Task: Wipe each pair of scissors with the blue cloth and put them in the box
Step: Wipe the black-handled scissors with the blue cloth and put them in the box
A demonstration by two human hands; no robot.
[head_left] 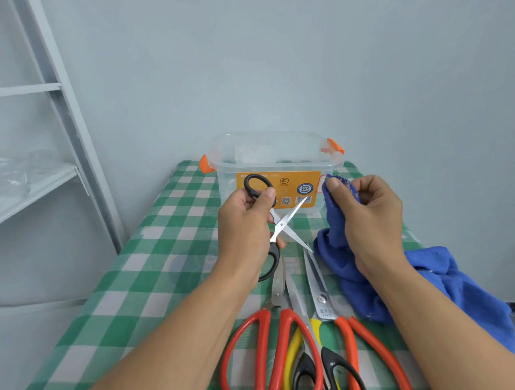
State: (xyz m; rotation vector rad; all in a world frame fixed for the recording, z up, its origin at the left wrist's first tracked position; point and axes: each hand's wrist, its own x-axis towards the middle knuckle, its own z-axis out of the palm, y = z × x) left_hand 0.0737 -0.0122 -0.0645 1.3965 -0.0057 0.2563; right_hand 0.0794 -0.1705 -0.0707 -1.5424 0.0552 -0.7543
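I count four pairs of scissors, one small black-handled pair (pixel 281 225), one red-handled pair (pixel 259 338), one yellow-and-black pair (pixel 334 366), one orange-handled pair (pixel 323 298), one blue cloth (pixel 433 275), one clear box (pixel 272 164) with two orange latches (pixel 207 164) (pixel 335 146), two hands on my feed, left hand (pixel 243 225), right hand (pixel 373 215), one grey shelf rack (pixel 67 115)

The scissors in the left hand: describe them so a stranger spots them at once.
On the green checked table stands a clear box. Just in front of it, the left hand holds small black-handled scissors. Only it is lifted, blades spread; the other pairs lie flat.
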